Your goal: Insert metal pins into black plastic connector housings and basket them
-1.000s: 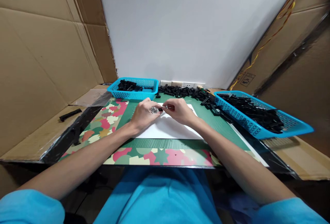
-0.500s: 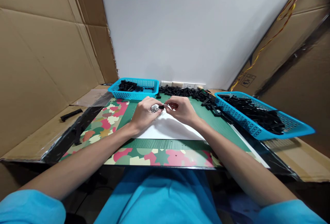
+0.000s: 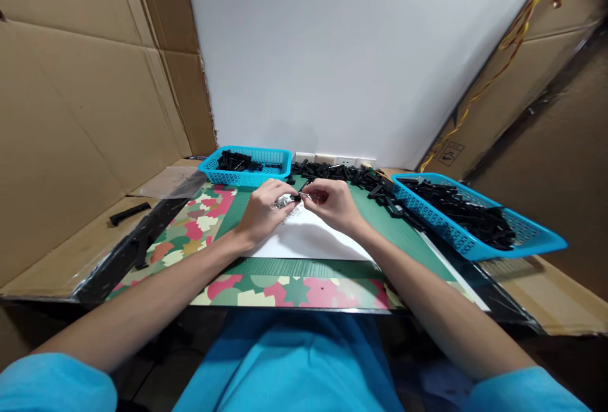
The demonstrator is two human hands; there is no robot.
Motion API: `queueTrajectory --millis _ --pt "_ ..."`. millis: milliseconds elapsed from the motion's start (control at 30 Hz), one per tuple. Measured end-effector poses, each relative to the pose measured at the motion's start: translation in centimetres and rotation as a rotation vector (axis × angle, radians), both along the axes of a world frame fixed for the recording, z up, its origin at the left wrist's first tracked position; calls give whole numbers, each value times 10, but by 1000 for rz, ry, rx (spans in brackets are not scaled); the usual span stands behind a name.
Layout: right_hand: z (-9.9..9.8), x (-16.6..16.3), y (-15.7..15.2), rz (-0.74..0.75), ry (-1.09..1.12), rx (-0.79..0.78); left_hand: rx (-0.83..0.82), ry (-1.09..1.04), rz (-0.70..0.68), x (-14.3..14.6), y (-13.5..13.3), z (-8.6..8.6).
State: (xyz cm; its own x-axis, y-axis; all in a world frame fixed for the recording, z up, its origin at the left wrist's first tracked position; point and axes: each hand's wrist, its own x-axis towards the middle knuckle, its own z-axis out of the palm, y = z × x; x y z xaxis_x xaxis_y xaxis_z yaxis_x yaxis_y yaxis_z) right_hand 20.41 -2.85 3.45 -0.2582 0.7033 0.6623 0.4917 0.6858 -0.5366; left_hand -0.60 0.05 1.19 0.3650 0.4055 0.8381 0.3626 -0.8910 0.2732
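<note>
My left hand [image 3: 265, 211] pinches a small black plastic part [image 3: 297, 197] between thumb and fingertips. Close against it, my right hand [image 3: 336, 203] is closed in a pinch on a thin, silvery metal piece [image 3: 304, 195], whose tip meets the black part. The fingers cover much of both pieces, so their exact kind does not show. Below and behind the hands, a heap of tiny shiny metal pieces [image 3: 291, 211] lies on a white sheet of paper [image 3: 285, 244].
A blue basket [image 3: 242, 176] with black parts stands back left; a larger blue basket [image 3: 451, 240] of black parts is at right. Loose black parts [image 3: 349, 173] are piled along the wall. One black piece [image 3: 129, 213] lies on cardboard at left. Twisted wires [image 3: 496, 70] hang at right.
Both hands stay together over the paper, with only small shifts of the fingers. The whole view has moved slightly.
</note>
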Motion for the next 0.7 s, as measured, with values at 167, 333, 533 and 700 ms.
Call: queueTrajectory --millis 167,333,533,700 --pt "0 -2 -2 -4 10 -2 16 -16 -21 -1 0 -1" --pt "3 -4 -5 24 4 61 48 -49 -63 -5 1 -4" --pt "3 -7 -8 11 -11 62 33 -48 -65 -3 -2 -4" --pt "-1 -9 -8 -26 113 -16 -11 -83 -20 2 -5 0"
